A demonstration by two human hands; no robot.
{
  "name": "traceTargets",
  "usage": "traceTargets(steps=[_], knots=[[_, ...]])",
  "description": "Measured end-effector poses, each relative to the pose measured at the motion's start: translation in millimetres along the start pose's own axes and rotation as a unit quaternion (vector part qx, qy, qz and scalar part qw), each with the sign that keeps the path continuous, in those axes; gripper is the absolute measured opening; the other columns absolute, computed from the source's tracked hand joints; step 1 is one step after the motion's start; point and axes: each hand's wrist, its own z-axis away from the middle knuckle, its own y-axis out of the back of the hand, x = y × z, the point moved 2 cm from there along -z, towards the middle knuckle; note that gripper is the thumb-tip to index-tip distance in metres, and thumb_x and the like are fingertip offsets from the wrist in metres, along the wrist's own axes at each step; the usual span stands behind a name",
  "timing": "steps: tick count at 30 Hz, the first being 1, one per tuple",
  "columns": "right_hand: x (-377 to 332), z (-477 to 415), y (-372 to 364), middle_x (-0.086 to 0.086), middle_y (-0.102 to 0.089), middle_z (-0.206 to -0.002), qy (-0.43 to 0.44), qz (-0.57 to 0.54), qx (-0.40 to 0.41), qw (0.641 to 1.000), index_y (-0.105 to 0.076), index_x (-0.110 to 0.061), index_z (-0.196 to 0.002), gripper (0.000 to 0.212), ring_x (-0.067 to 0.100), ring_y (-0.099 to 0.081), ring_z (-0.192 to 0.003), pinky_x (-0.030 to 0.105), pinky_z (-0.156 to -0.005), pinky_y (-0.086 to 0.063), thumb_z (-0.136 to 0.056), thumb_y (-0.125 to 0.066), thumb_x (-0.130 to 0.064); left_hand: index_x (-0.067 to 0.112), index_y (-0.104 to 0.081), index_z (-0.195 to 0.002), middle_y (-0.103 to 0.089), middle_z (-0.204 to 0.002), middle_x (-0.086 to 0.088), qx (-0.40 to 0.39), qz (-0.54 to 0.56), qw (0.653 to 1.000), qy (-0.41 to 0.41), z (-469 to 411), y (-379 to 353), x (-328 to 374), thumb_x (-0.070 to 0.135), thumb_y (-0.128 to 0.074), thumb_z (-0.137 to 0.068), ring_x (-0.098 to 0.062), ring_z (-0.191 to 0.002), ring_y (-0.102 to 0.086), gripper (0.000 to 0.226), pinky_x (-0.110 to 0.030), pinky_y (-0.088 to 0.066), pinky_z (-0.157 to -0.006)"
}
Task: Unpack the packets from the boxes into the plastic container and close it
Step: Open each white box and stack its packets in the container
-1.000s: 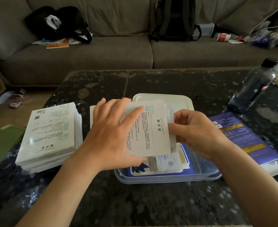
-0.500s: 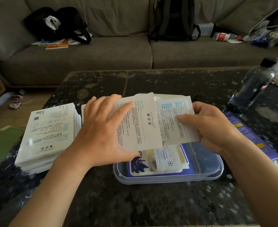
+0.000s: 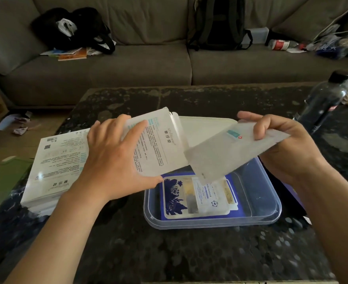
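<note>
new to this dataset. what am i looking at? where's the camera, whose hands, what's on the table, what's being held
There is no robot here. A person works with bare hands, and the single picture comes from a wide-angle camera worn on their head, looking forward and down. That is why both arms enter from the bottom edge.

The left hand grips a white box. The right hand pinches a frosted packet above the clear plastic container.

The container sits on the dark table and already holds a blue-and-white packet. What looks like its lid lies just behind it. A stack of white boxes sits at the left, and a dark bottle at the far right. A sofa with bags on it is behind the table.
</note>
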Motion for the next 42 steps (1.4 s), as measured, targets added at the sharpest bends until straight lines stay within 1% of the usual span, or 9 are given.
traceTargets(steps=[7, 13, 18, 21, 23, 30, 34, 39, 42], knots=[[1, 2, 2, 0.02, -0.072, -0.109, -0.025, 0.042, -0.036, 0.998, -0.062, -0.015, -0.055, 0.059, 0.035, -0.072, -0.105, 0.047, -0.073, -0.062, -0.088, -0.041, 0.029, 0.024, -0.038, -0.144, -0.039, -0.143, -0.006, 0.002, -0.011, 1.0, 0.013, 0, 0, -2, 0.085, -0.066, -0.046, -0.035, -0.13, -0.039, 0.119, -0.061, -0.025, -0.113], [0, -2, 14, 0.01, -0.075, -0.082, -0.047, 0.021, -0.012, 0.999, -0.062, -0.014, -0.051, 0.067, 0.029, -0.075, -0.09, 0.029, -0.067, -0.061, -0.086, -0.026, 0.03, 0.024, -0.038, -0.145, -0.038, -0.144, -0.006, 0.007, -0.014, 0.999, 0.033, 0, 1, -5, 0.085, -0.066, -0.047, -0.035, -0.129, -0.037, 0.118, -0.061, -0.025, -0.113], [4, 2, 15, 0.023, -0.071, -0.091, -0.139, -0.006, -0.084, 0.987, -0.057, 0.004, -0.068, 0.03, 0.037, -0.07, -0.088, 0.035, -0.071, -0.059, -0.079, -0.029, 0.004, 0.024, -0.037, -0.146, -0.037, -0.145, -0.007, 0.012, -0.007, 0.998, 0.054, 0, 2, -6, 0.083, -0.067, -0.047, -0.036, -0.131, -0.035, 0.119, -0.061, -0.026, -0.113], [16, 1, 2, 0.022, -0.073, -0.108, -0.217, 0.035, -0.12, 0.968, -0.063, 0.01, -0.09, 0.032, 0.037, -0.07, -0.096, 0.042, -0.082, -0.056, -0.09, -0.043, -0.015, 0.024, -0.037, -0.146, -0.037, -0.146, -0.008, 0.012, 0.0, 0.998, 0.058, -1, 1, -5, 0.083, -0.067, -0.047, -0.037, -0.131, -0.036, 0.119, -0.062, -0.026, -0.112], [25, 0, -10, 0.011, -0.073, -0.111, -0.208, 0.115, -0.148, 0.96, -0.072, -0.002, -0.099, 0.014, 0.032, -0.071, -0.101, 0.043, -0.085, -0.061, -0.089, -0.064, -0.008, 0.024, -0.037, -0.146, -0.037, -0.146, -0.008, 0.015, 0.007, 0.998, 0.056, -1, 2, -5, 0.082, -0.067, -0.047, -0.037, -0.132, -0.036, 0.118, -0.062, -0.026, -0.113], [39, -14, -45, -0.01, -0.07, -0.113, -0.168, 0.228, -0.215, 0.935, -0.074, -0.037, -0.109, 0.048, 0.019, -0.069, -0.103, 0.039, -0.085, -0.062, -0.085, -0.073, 0.004, 0.025, -0.035, -0.147, -0.037, -0.148, -0.008, 0.016, 0.004, 0.998, 0.057, -2, 2, -8, 0.084, -0.067, -0.048, -0.036, -0.132, -0.036, 0.12, -0.062, -0.025, -0.113], [41, -21, -64, -0.022, -0.063, -0.117, -0.088, 0.419, -0.247, 0.869, -0.061, -0.047, -0.115, 0.042, 0.009, -0.062, -0.105, 0.037, -0.1, -0.052, -0.088, -0.076, -0.019, 0.024, -0.036, -0.147, -0.038, -0.147, -0.008, 0.026, 0.014, 0.998, 0.06, -2, 4, -9, 0.083, -0.066, -0.048, -0.037, -0.132, -0.036, 0.119, -0.063, -0.026, -0.112], [44, -3, -76, -0.002, -0.054, -0.139, 0.101, 0.672, -0.204, 0.705, -0.054, -0.036, -0.141, 0.058, 0.021, -0.054, -0.123, 0.038, -0.101, -0.049, -0.087, -0.073, -0.047, 0.024, -0.037, -0.147, -0.038, -0.147, -0.008, 0.031, 0.02, 0.997, 0.062, -2, 6, -10, 0.084, -0.064, -0.047, -0.036, -0.132, -0.036, 0.119, -0.059, -0.025, -0.113], [40, 11, -82, -0.004, -0.05, -0.144, 0.045, 0.702, -0.218, 0.676, -0.047, -0.039, -0.145, 0.064, 0.021, -0.052, -0.126, 0.038, -0.103, -0.047, -0.088, -0.059, -0.065, 0.024, -0.037, -0.147, -0.038, -0.147, -0.009, 0.035, 0.022, 0.997, 0.061, -2, 8, -10, 0.085, -0.063, -0.047, -0.037, -0.132, -0.036, 0.119, -0.061, -0.025, -0.112]])
